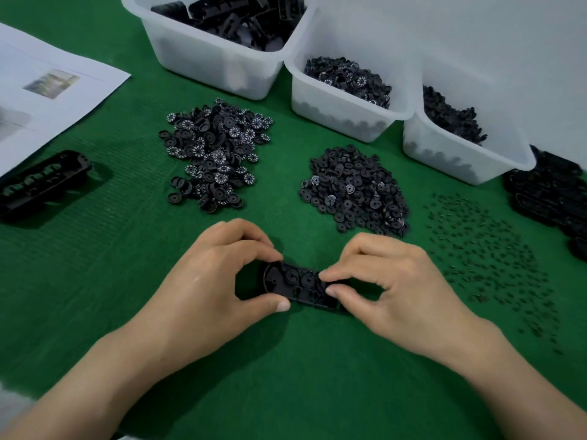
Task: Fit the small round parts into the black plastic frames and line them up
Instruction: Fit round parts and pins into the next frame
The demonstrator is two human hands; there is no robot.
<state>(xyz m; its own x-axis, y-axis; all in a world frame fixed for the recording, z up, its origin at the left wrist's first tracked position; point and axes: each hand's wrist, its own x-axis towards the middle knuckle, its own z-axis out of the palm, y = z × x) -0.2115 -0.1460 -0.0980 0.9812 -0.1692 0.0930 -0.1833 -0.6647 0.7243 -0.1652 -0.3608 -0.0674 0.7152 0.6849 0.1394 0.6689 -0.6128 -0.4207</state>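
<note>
A black plastic frame (297, 285) lies on the green mat in front of me, with round parts seated in its pockets. My left hand (212, 281) pinches its left end between thumb and fingers. My right hand (390, 284) pinches its right end, hiding that part of the frame. Beyond the hands lie a pile of numbered round dials (216, 154) and a pile of plain round discs (354, 188).
Scattered small black pins (489, 258) lie at the right. Three white bins stand at the back: frames (219, 36), dials (346, 90), small parts (457, 134). A finished frame stack (41, 182) sits at the left beside paper sheets (41, 90); more frames (552, 198) at far right.
</note>
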